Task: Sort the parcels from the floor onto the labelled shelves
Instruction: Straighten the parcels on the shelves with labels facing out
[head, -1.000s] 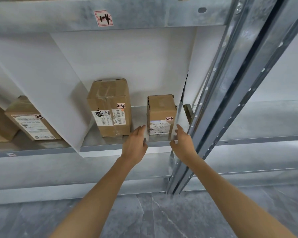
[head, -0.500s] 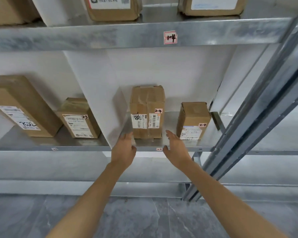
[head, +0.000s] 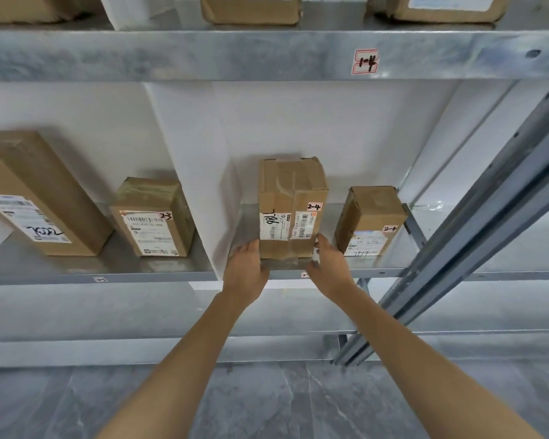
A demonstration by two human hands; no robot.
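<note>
A tall brown parcel (head: 290, 191) with a "2-4" sticker stands upright on the middle metal shelf (head: 159, 275), just right of a white divider (head: 197, 172). My left hand (head: 246, 269) presses against its lower left side and my right hand (head: 330, 269) against its lower right corner, so the parcel sits between both palms. A smaller parcel (head: 373, 213), also marked "2-4", stands to the right, apart from my hands.
Left of the divider stand a parcel marked "2-3" (head: 154, 217) and a larger box (head: 35, 191). The upper shelf beam carries a "1-4" label (head: 365, 61), with parcels (head: 251, 7) above it. A slanted metal upright (head: 488, 223) runs along the right. Grey tiled floor (head: 267, 400) lies below.
Both hands left the small "2-4" parcel, shifted left and closed in on the sides of the tall parcel. My view swung left and up, revealing more shelf.
</note>
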